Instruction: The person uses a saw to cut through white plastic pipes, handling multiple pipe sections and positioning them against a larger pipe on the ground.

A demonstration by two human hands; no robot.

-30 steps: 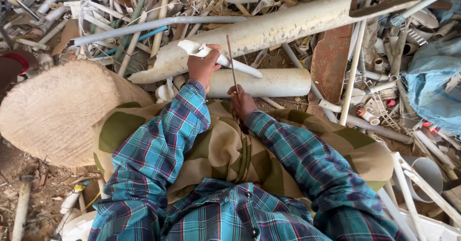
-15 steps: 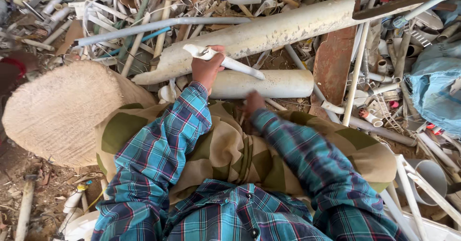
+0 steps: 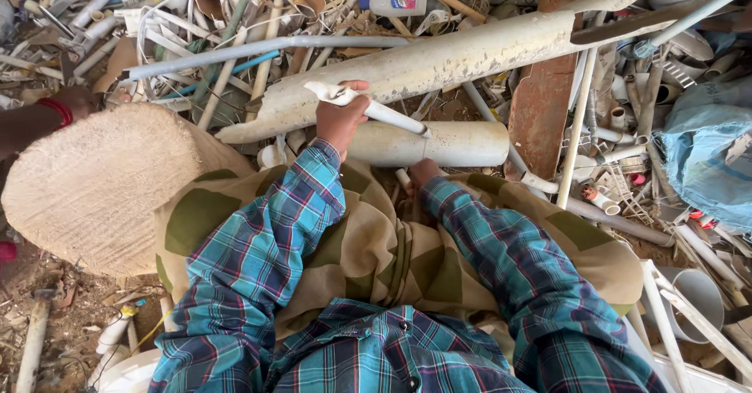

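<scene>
My left hand [image 3: 342,119] is raised and closed around a thin white plastic pipe piece [image 3: 392,115] with a broken, jagged end. My right hand [image 3: 424,171] is low between my knees, mostly hidden by my cloth wrap; its fingers reach down beside a short thick white pipe [image 3: 446,144] lying across in front of me. I cannot see whether the right hand holds anything. A long, dirty cream pipe [image 3: 470,56] lies diagonally just beyond both hands.
Scrap plastic pipes and strips cover the ground ahead. A round woven sack [image 3: 94,185] sits at my left, with another person's arm [image 3: 39,119] behind it. A rusty plank [image 3: 544,95], a white bottle [image 3: 399,1] and a blue bag [image 3: 709,154] lie to the right.
The thin stick my right hand held upright a second ago is gone from view. That hand has dropped lower between my knees. My left hand keeps hold of the white pipe piece.
</scene>
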